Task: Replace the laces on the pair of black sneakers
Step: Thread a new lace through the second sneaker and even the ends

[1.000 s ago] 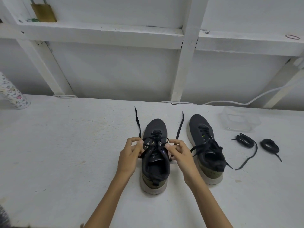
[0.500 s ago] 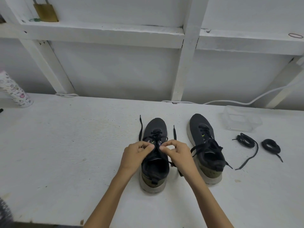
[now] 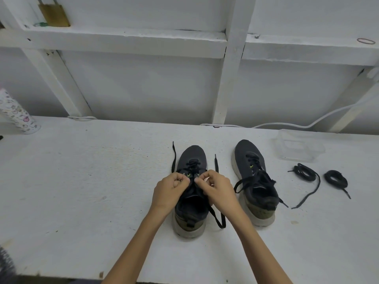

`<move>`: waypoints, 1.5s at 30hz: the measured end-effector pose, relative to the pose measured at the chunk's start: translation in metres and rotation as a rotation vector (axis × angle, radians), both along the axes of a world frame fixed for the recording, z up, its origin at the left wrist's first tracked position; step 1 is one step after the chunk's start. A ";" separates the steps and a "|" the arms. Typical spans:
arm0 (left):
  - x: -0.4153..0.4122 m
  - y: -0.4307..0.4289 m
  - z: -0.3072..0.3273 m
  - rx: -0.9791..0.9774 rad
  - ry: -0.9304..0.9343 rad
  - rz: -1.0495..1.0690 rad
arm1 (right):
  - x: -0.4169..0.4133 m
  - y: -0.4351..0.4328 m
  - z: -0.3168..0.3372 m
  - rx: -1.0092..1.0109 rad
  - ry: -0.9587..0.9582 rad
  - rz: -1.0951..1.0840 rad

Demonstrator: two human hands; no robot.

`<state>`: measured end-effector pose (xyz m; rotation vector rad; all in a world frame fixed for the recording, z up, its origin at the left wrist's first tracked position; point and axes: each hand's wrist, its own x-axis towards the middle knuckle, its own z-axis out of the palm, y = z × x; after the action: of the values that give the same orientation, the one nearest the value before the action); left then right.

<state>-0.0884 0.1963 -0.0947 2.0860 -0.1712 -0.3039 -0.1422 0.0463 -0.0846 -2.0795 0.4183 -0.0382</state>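
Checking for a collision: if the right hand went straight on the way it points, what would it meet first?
Likely the left hand: the right hand points leftward over the left shoe, fingertips nearly meeting above its lace. Depth is unclear.

a white upright post (image 3: pixel 232 78) rises behind a white table (image 3: pixel 82 191). right of the post, a clear plastic box (image 3: pixel 298 148) sits on the table, and a white cable (image 3: pixel 287 125) trails from the post's foot off to the right. far left of the post stands a patterned cup (image 3: pixel 17 115). up left of the post, a brass padlock (image 3: pixel 54 15) rests on a shelf (image 3: pixel 123 37); up right of it lies a rubber band (image 3: pixel 367 41).
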 end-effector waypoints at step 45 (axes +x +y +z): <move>0.006 0.002 0.011 -0.277 0.208 0.037 | 0.005 -0.012 0.011 0.402 0.014 -0.062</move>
<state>-0.0827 0.1981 -0.0837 1.7696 -0.0463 -0.4467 -0.1374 0.0346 -0.0735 -1.6720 0.4581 0.0224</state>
